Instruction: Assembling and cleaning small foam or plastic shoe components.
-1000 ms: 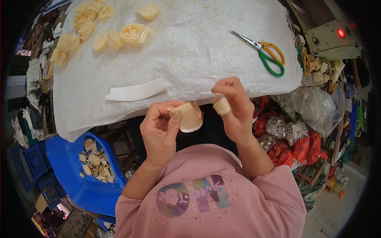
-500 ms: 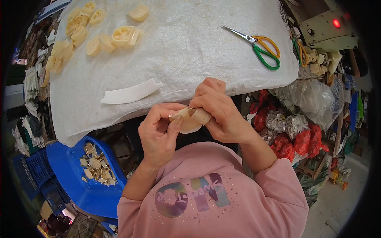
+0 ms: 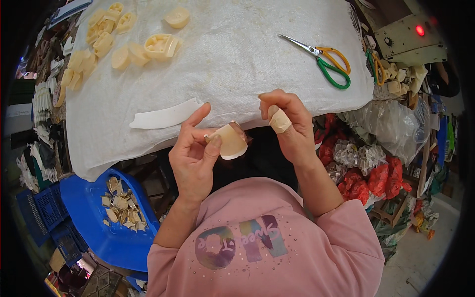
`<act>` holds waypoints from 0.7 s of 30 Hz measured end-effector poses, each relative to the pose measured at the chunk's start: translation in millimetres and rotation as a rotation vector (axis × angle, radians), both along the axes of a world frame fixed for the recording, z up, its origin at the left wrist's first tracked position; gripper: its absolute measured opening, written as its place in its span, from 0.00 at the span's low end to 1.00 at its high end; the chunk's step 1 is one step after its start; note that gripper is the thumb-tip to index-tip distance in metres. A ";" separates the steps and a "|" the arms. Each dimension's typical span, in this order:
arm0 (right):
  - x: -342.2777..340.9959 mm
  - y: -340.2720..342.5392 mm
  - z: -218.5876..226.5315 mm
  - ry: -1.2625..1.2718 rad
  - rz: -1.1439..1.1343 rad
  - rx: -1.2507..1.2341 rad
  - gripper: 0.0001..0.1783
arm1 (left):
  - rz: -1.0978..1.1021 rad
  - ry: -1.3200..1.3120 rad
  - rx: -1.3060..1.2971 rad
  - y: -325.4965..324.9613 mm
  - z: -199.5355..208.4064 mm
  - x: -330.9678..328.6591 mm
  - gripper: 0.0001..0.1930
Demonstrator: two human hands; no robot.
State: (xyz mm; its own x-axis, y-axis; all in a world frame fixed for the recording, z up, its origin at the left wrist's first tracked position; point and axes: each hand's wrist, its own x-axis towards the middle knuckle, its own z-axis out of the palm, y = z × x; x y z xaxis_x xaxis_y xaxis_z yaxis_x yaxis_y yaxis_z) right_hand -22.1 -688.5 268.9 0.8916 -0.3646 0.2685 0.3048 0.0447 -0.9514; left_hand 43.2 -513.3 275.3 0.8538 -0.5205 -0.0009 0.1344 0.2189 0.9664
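Note:
My left hand point(image 3: 192, 148) grips a cream shoe heel point(image 3: 231, 141) between thumb and fingers, its index finger raised. A shiny brownish strip runs along the heel's upper right edge. To the right, apart from the heel, my right hand point(image 3: 292, 123) has its fingers loosely bent, with nothing visible in them. Beige tape point(image 3: 280, 122) wraps its thumb. Just beyond the left fingertips, a curved white strip point(image 3: 161, 117) lies on the sheet-covered table point(image 3: 222, 59). Several more cream heels point(image 3: 161, 47) lie at the table's far left, some showing ribbed hollows.
Scissors point(image 3: 330, 63) with one green and one yellow handle lie at the far right of the table. Lower left, a blue plastic tub point(image 3: 86, 218) holds shiny beige scraps point(image 3: 123, 205). Red and clear bags point(image 3: 376, 178) crowd the right. A box with a red light point(image 3: 409, 37) stands beyond.
My right hand has come off the heel and moved right and slightly up. The left hand keeps the heel, now more exposed, and its index finger has lifted.

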 end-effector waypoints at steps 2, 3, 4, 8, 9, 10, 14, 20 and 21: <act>-5.3 -1.9 -1.6 0.059 0.019 -0.039 0.14 | 0.021 0.003 -0.018 1.3 0.3 2.0 0.05; -6.9 -1.8 -1.2 0.121 0.042 -0.077 0.14 | 0.040 -0.012 -0.013 1.3 1.0 2.4 0.05; -8.7 -1.7 0.0 0.118 0.045 -0.077 0.14 | 0.060 -0.028 -0.008 1.6 1.5 2.7 0.05; -7.6 -0.3 0.1 0.314 0.078 0.058 0.15 | 0.056 -0.174 -0.039 4.8 -2.4 3.6 0.04; -6.2 -0.4 -0.8 0.338 0.125 0.134 0.16 | 0.078 -0.340 0.005 5.4 -3.1 3.4 0.03; -3.9 0.1 0.1 0.338 0.121 0.133 0.16 | 0.099 -0.505 0.049 5.6 -3.9 3.3 0.03; 4.6 0.4 0.2 0.314 0.369 0.292 0.23 | 0.131 -0.764 0.107 8.1 -7.3 2.9 0.11; 10.8 -1.8 6.0 0.259 0.507 0.337 0.29 | 0.163 -1.095 0.230 13.9 -8.9 6.1 0.14; 11.3 -1.4 5.6 0.237 0.540 0.392 0.29 | 0.199 -1.112 0.206 14.0 -9.2 5.3 0.14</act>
State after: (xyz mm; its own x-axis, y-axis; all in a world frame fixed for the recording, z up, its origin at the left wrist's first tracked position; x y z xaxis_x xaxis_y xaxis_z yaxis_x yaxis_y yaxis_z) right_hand -10.7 -689.9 274.5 0.9933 0.1148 -0.0157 -0.0698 0.4843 -0.8721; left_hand 48.6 -499.2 266.0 0.5029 -0.4540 0.7355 -0.8351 -0.0356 0.5490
